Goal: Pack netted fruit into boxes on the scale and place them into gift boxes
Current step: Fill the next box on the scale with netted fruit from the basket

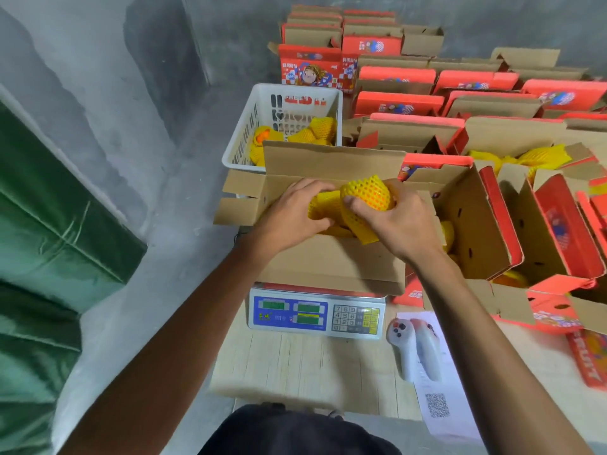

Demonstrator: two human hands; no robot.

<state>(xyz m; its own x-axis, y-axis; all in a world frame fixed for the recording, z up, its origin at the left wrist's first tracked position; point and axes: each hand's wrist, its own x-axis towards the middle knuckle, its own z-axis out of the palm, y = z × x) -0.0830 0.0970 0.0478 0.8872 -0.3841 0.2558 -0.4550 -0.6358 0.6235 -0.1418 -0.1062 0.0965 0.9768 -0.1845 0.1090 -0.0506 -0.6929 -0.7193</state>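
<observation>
— What have your hands got, from the head camera?

— My right hand (399, 221) is curled round a netted fruit (368, 193) in yellow foam mesh, held just above the open cardboard box (331, 261). My left hand (292, 213) is inside the box mouth, fingers bent onto another yellow net (320, 208); I grip it lightly.

— And the box?

— It sits on the scale (315, 315), flaps standing open, on the pale table (295, 366).

— Where is the rest of the fruit?

— Some lies in the white basket (241, 136) just behind the box. To my right, open red gift boxes (558, 231) stand in rows, a few holding yellow netted fruit. A white handheld controller (412, 349) lies on a paper sheet beside the scale.
</observation>
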